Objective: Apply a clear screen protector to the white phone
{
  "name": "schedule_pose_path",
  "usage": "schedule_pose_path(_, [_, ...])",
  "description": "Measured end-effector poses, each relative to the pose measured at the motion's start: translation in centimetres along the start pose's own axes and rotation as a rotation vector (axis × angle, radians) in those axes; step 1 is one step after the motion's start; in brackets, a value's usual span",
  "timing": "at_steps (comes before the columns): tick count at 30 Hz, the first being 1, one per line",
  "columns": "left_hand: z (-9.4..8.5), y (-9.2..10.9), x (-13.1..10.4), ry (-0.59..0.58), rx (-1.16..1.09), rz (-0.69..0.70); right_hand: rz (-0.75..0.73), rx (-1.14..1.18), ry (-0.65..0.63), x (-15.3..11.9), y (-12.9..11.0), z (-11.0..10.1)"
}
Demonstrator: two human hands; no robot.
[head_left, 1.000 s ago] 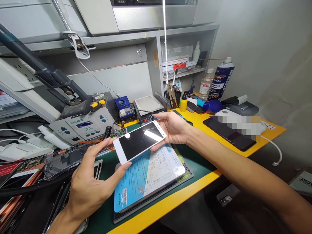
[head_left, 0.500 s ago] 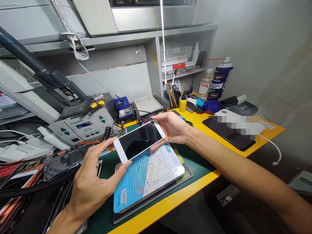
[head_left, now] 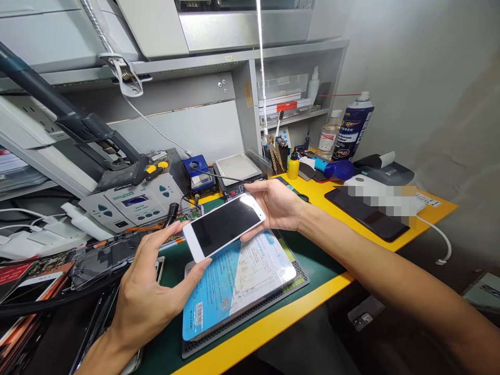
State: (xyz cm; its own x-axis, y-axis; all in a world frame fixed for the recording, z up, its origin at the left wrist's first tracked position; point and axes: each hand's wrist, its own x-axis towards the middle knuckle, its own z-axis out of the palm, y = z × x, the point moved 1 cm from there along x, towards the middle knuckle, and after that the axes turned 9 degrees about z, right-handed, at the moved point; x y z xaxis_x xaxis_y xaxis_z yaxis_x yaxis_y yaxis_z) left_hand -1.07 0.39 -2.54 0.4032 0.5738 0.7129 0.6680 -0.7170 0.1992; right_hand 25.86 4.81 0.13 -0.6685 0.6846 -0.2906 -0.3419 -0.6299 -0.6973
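A white smartphone (head_left: 224, 226) with a dark screen is held tilted between both hands, above the bench. My left hand (head_left: 156, 291) grips its left end, thumb on the lower corner and fingers at the upper one. At the other end, my right hand (head_left: 279, 205) is closed around the phone, with some fingertips hidden beneath or behind it. Under the phone lies a blue-and-white packet (head_left: 238, 291) with printed diagrams and a barcode. That packet rests on a grey perforated mat (head_left: 299, 281).
A grey soldering station (head_left: 135, 208) and a blue device (head_left: 199, 174) stand behind. Several phones and parts crowd the left side. To the right lie a black phone (head_left: 367, 213) and, farther back, a spray can (head_left: 353, 127). A yellow bottle (head_left: 292, 166) stands near the tool holder.
The phone has tilted very slightly, and the reflection on its screen has shifted toward the upper right. Both hands keep their hold in nearly the same place.
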Motion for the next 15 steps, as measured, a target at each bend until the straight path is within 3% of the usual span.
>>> schedule_pose_path(11, [0.21, -0.38, -0.45, 0.009, -0.128, -0.106, 0.037, 0.004, 0.015, 0.09, -0.04, -0.17])
schedule_pose_path(15, [0.36, -0.81, -0.78, 0.063, -0.066, 0.019, 0.059, -0.012, 0.007, 0.17, 0.0, -0.34])
